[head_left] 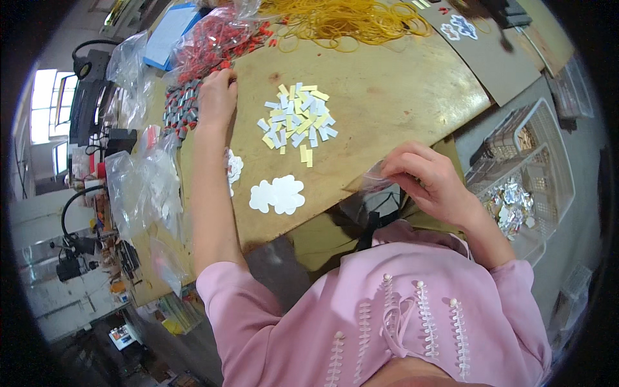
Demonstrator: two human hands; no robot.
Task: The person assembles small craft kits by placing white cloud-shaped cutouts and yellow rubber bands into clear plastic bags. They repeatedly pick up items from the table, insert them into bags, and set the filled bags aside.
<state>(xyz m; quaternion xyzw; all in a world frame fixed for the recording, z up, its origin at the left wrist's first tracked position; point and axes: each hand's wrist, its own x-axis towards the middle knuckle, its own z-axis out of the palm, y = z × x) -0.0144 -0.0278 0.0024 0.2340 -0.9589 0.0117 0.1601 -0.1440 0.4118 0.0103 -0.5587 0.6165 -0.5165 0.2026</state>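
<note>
My left hand (pixel 218 97) reaches to the far left of the table, fingers bent and closed at the edge of a heap of small red parts (pixel 222 35). What its fingertips hold, if anything, is hidden. Beside that hand lie rows of grey cylinders with red ends (pixel 182 106). Over the near table edge, my right hand (pixel 429 175) pinches a small clear plastic bag (pixel 373 178). A pile of small yellow and pale blue-white strips (pixel 298 116) lies between the hands. Nearer to me are white scalloped paper cutouts (pixel 277 195), with another stack (pixel 234 169) partly behind my left forearm.
Yellow elastic bands (pixel 348 22) are heaped at the table's far side. Clear plastic bags (pixel 138 193) cover the left part. At the right stands a white plastic basket (pixel 560 168) with silvery packets (pixel 512 206). Two cloud-shaped pieces (pixel 459 27) lie on a grey board (pixel 490 58).
</note>
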